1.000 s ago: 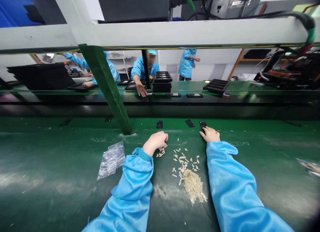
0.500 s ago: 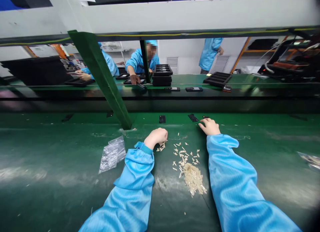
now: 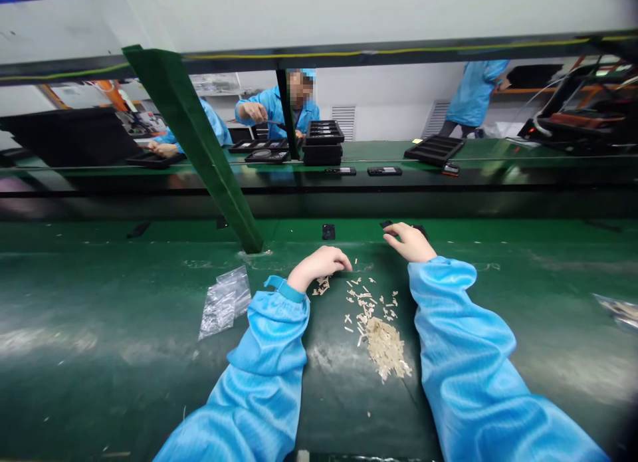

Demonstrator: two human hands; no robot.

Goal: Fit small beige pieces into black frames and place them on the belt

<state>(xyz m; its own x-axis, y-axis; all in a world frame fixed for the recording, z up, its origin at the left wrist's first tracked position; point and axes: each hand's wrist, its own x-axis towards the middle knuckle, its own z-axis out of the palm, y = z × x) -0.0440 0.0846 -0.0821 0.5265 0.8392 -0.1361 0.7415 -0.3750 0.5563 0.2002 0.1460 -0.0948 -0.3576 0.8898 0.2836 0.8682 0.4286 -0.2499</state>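
My left hand [image 3: 323, 264] hovers low over the green work surface, its fingers stretched to the right and apart from the thumb, with nothing visible in them. A few small cream-coloured pieces [image 3: 321, 286] lie just under its wrist. My right hand [image 3: 409, 242] is at a flat black part [image 3: 386, 224], thumb and fingers apart; its fingertips partly cover the part, and I cannot tell whether they touch it. Behind that hand another black part [image 3: 422, 231] shows. A third black part [image 3: 328, 232] lies beyond my left hand. Between my forearms is a heap of small cream pieces [image 3: 386, 349], with loose ones scattered above it.
Clear plastic bags [image 3: 225, 302] lie left of my left sleeve, another bag [image 3: 618, 310] at the far right. A slanted green post [image 3: 199, 156] rises at left. Across the raised ledge, people in blue work beside stacked black trays [image 3: 323, 143] and handheld devices [image 3: 385, 171].
My left hand has moved right and its curled fingers have straightened. My right hand has shifted left over the black part. Across the bench, a co-worker's hand has risen; another person has moved right.
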